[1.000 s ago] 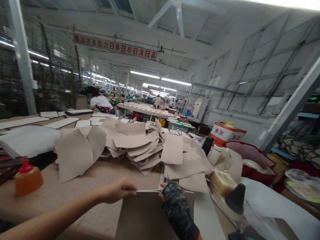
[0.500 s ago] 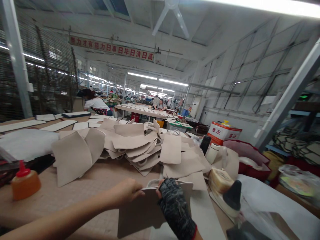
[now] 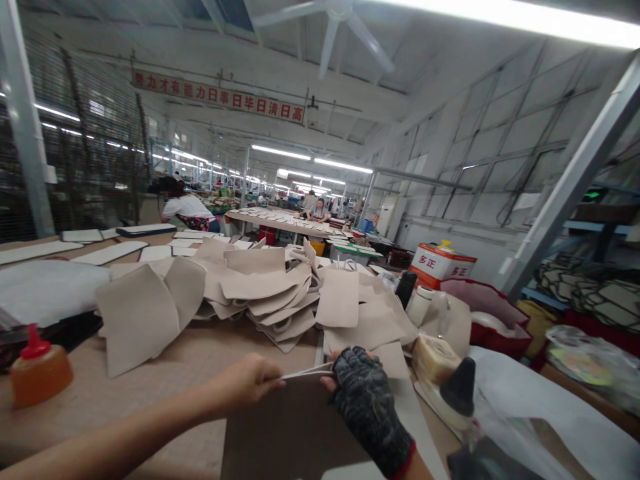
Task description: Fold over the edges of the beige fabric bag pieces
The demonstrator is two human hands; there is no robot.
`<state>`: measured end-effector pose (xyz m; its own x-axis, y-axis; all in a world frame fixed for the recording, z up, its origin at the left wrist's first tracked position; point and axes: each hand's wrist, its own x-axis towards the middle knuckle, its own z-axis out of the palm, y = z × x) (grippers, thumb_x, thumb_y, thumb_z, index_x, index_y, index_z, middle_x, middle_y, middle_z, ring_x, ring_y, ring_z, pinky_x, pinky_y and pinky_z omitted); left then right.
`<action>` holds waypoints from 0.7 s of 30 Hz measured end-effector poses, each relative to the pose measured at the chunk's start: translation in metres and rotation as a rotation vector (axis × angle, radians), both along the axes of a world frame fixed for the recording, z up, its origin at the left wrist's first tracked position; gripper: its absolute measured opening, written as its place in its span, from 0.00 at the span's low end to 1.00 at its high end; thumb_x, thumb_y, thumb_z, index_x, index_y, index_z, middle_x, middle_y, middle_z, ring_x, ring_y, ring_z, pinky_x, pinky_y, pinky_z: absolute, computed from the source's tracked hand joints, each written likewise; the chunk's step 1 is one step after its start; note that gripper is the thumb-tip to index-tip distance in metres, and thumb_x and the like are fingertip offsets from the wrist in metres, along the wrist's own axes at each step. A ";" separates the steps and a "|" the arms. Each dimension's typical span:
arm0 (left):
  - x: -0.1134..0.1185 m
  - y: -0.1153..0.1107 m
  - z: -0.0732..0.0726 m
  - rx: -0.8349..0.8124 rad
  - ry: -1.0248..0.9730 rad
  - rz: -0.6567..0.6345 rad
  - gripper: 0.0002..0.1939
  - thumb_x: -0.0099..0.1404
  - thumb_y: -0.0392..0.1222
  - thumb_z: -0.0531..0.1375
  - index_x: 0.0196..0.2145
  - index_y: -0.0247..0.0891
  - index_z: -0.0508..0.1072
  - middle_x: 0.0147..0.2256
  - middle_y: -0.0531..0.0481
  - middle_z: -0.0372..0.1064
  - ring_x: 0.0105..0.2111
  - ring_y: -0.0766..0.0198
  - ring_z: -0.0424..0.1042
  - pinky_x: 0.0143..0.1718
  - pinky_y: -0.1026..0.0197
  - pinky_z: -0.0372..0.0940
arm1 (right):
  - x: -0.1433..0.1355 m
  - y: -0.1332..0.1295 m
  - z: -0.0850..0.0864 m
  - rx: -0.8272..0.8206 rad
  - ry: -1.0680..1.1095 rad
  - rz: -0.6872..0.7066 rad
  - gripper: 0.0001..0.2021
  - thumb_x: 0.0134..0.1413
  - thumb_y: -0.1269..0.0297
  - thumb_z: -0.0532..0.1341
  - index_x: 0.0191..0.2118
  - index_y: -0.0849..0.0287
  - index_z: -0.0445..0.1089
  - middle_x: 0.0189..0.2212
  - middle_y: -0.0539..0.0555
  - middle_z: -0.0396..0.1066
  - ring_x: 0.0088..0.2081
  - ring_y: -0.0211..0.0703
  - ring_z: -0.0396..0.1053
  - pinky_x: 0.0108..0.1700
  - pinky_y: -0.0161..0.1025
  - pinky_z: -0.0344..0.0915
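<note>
A flat taupe panel (image 3: 280, 427), perhaps leather, hangs below my two hands at the near side of the table, its face in shadow. At its upper left edge, my bare left hand (image 3: 253, 381) is closed, pinching the border between thumb and fingers. My right hand (image 3: 367, 407), in a dark grey fingerless glove, is closed around the upper right part. Thin pale edges run taut between the hands, looking like two layers. Just beyond lies a heap of similar beige panels (image 3: 265, 283), some with looped strips.
An orange bottle with a red nozzle (image 3: 40, 373) stands at left. On the right are a tape dispenser (image 3: 453, 393), a white-and-orange can (image 3: 440, 263) and a dark red bag (image 3: 493, 313). Farther back, a person in a white top (image 3: 187, 210) leans over.
My right hand has moved slightly right, away from the left hand. The panel's top edge, earlier bowed with a loop, is now stretched straighter, and its face has turned more toward me.
</note>
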<state>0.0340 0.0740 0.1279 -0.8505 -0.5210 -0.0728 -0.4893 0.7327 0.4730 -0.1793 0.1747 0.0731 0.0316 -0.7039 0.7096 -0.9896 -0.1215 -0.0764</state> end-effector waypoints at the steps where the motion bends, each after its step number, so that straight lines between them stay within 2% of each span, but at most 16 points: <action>1: 0.003 -0.002 0.001 0.020 -0.003 -0.002 0.16 0.62 0.48 0.49 0.20 0.37 0.58 0.19 0.56 0.53 0.21 0.69 0.54 0.22 0.68 0.47 | -0.005 0.002 0.004 -0.001 0.000 -0.003 0.09 0.50 0.65 0.60 0.39 0.59 0.69 0.32 0.55 0.72 0.37 0.52 0.67 0.48 0.51 0.53; 5: 0.012 -0.008 0.007 0.105 -0.004 -0.048 0.18 0.62 0.49 0.49 0.20 0.37 0.56 0.19 0.57 0.50 0.21 0.69 0.52 0.21 0.68 0.46 | -0.018 0.006 0.015 -0.020 0.006 0.039 0.03 0.52 0.68 0.58 0.33 0.58 0.69 0.29 0.53 0.71 0.35 0.48 0.66 0.47 0.48 0.51; 9: 0.013 -0.011 0.011 0.065 -0.039 -0.090 0.16 0.62 0.48 0.50 0.20 0.37 0.60 0.20 0.57 0.53 0.21 0.69 0.53 0.21 0.67 0.45 | -0.012 0.007 0.022 -0.075 0.046 0.052 0.07 0.55 0.68 0.54 0.28 0.57 0.68 0.26 0.52 0.70 0.32 0.46 0.64 0.47 0.46 0.50; 14: -0.005 -0.008 0.006 -0.079 -0.046 -0.049 0.14 0.62 0.44 0.51 0.24 0.36 0.69 0.21 0.54 0.61 0.22 0.68 0.58 0.22 0.67 0.48 | 0.001 0.007 0.031 -0.109 0.197 -0.021 0.07 0.54 0.68 0.54 0.30 0.58 0.68 0.25 0.53 0.70 0.31 0.48 0.63 0.46 0.46 0.49; 21: -0.027 -0.002 0.002 -0.003 0.116 -0.001 0.13 0.61 0.42 0.52 0.31 0.36 0.76 0.27 0.50 0.72 0.29 0.64 0.68 0.28 0.68 0.56 | 0.008 0.006 0.029 -0.192 0.204 -0.026 0.09 0.56 0.69 0.52 0.28 0.56 0.68 0.24 0.52 0.70 0.30 0.47 0.64 0.47 0.47 0.52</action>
